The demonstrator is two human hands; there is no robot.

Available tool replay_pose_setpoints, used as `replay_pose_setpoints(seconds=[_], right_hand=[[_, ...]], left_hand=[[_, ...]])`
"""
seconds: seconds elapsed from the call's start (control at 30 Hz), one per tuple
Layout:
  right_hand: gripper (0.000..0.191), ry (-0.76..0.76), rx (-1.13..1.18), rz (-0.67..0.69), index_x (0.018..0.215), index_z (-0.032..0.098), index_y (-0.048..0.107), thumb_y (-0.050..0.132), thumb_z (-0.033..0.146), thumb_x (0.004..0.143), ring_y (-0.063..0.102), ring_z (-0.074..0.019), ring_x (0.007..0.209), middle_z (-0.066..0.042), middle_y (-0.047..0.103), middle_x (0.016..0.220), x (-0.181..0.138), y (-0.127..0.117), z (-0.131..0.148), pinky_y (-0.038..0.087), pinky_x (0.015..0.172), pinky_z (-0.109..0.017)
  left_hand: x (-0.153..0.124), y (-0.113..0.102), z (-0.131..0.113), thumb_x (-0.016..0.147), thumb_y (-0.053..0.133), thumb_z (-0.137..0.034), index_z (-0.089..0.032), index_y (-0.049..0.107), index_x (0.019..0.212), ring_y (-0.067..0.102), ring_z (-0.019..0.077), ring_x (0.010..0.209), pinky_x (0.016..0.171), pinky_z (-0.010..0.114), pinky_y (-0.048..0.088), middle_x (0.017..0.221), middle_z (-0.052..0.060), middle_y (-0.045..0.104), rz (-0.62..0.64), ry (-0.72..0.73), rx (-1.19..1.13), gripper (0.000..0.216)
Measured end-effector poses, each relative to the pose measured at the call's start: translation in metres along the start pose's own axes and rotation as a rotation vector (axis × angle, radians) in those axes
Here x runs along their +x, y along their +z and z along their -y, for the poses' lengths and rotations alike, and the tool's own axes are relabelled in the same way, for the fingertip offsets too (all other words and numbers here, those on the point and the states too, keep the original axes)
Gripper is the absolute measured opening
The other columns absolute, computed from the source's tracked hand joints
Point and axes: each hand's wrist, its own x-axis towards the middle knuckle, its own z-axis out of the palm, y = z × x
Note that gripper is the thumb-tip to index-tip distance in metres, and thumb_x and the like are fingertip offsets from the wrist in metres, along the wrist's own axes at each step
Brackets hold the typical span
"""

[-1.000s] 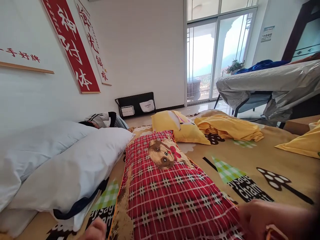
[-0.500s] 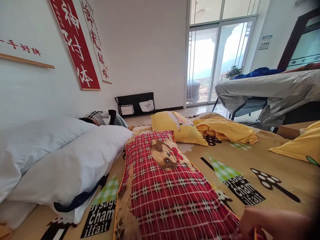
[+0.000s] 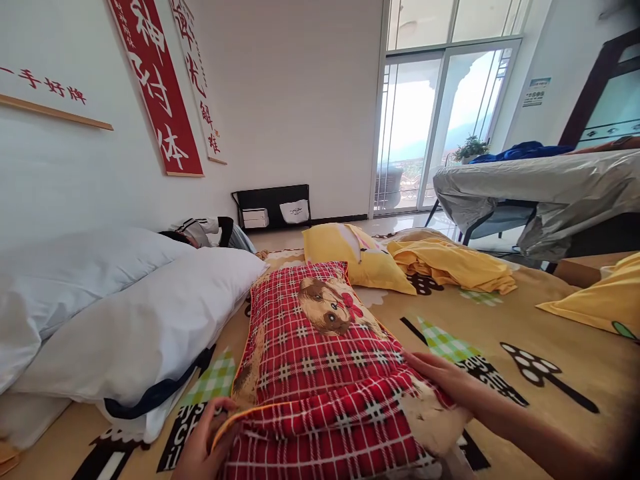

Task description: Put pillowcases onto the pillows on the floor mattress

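2 white pillows [image 3: 170, 320] overlap at far left, likely parked there to leave working room. Left hand [image 3: 200, 443] pinches the orange-piped edge of the red plaid pillow [image 3: 310, 363], probably to control that fold. Pillow's mid-view on the patterned sheet [image 3: 560, 313]: white gridlines, dog print with red bow toward far end, near end rumpled. Right hand [image 3: 443, 379] rests on its right side, likely steadying; can't tell if gripping.

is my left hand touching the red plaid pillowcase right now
Touching: the head view shows the left hand gripping the red plaid pillowcase at its folded, orange-piped edge.
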Motion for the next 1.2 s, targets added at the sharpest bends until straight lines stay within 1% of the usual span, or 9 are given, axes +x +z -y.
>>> replay_pose_setpoints(seconds=[0.1,0.23,0.33,0.4,0.57,0.73,0.93,1.07,1.2], right_hand=[[0.041,0.069,0.043,0.085,0.077,0.02,0.066,0.061,0.061,0.071,0.067,-0.0255,0.089,-0.007,0.072,0.083,0.021,0.023,0.004,0.053,0.08,-0.033],[0.021,-0.129,-0.012,0.092,0.077,0.02,0.062,0.063,0.04,0.069,0.065,-0.0207,0.079,-0.003,0.07,0.079,0.041,0.047,0.019,0.051,0.069,-0.029],[0.009,-0.397,-0.261,-0.063,0.058,0.019,0.053,0.06,0.025,0.06,0.056,-0.0174,0.063,0.0,0.06,0.061,0.054,0.052,0.04,0.042,0.057,-0.026],[0.017,-0.496,-0.374,-0.159,0.048,0.02,0.044,0.059,0.022,0.056,0.048,-0.0154,0.06,0.002,0.049,0.051,0.061,0.046,0.061,0.035,0.056,-0.026],[0.022,-0.703,-0.348,-0.214,0.054,0.02,0.045,0.057,0.036,0.063,0.044,-0.0146,0.063,0.003,0.047,0.055,0.072,0.027,0.108,0.029,0.056,-0.025],[0.041,-0.494,-0.283,-0.211,0.052,0.019,0.046,0.055,0.057,0.066,0.038,-0.0112,0.053,0.003,0.043,0.051,0.099,0.024,0.089,0.025,0.049,-0.024],[0.053,-0.399,-0.25,-0.015,0.053,0.019,0.046,0.061,0.069,0.059,0.027,-0.0072,0.047,0.007,0.034,0.047,0.094,-0.001,0.044,0.018,0.044,-0.023],[0.047,-0.524,-0.213,0.133,0.069,0.016,0.059,0.067,0.063,0.064,0.037,-0.0087,0.052,0.005,0.046,0.057,0.052,-0.022,0.074,0.024,0.048,-0.021],[0.048,-0.625,-0.106,-0.034,0.071,0.018,0.06,0.064,0.066,0.064,0.043,-0.0119,0.055,0.002,0.052,0.061,0.032,-0.035,0.116,0.032,0.051,-0.024]], left_hand=[[0.041,0.006,-0.028,0.069,0.057,-0.071,-0.02,0.061,0.112,0.063,0.0296,0.107,0.092,0.04,0.051,0.11,0.011,0.069,0.152,-0.329,-0.312,0.067],[0.061,0.014,-0.063,0.067,0.059,-0.071,-0.022,0.064,0.112,0.063,0.0282,0.108,0.096,0.04,0.049,0.119,0.011,0.066,0.384,-0.456,-0.619,0.067],[0.058,0.016,-0.084,0.066,0.064,-0.066,-0.021,0.064,0.115,0.066,0.0303,0.102,0.091,0.044,0.052,0.112,0.011,0.069,0.3,-0.436,-0.675,0.066],[0.062,0.013,-0.097,0.067,0.066,-0.063,-0.022,0.062,0.118,0.064,0.0315,0.106,0.091,0.045,0.052,0.114,0.01,0.069,0.173,-0.392,-0.662,0.066],[0.109,-0.008,-0.119,0.065,0.066,-0.064,-0.019,0.058,0.125,0.054,0.0337,0.12,0.099,0.045,0.046,0.125,0.01,0.063,-0.057,-0.099,-0.456,0.076],[0.145,-0.034,-0.094,0.069,0.061,-0.065,-0.015,0.063,0.116,0.058,0.0317,0.111,0.091,0.037,0.05,0.116,0.012,0.066,-0.139,-0.021,-0.248,0.069],[0.112,-0.054,-0.044,0.065,0.062,-0.069,-0.016,0.066,0.061,0.061,0.0222,0.073,0.066,0.024,0.053,0.067,0.003,0.066,-0.077,0.038,-0.023,0.053],[0.095,-0.081,-0.052,0.062,0.064,-0.071,-0.016,0.068,0.064,0.063,0.0242,0.069,0.064,0.032,0.055,0.068,0.006,0.068,-0.15,-0.029,-0.192,0.056],[0.107,-0.114,-0.078,0.059,0.07,-0.063,-0.017,0.069,0.064,0.059,0.02,0.063,0.052,0.027,0.051,0.058,0.0,0.063,-0.224,0.057,-0.142,0.047]])
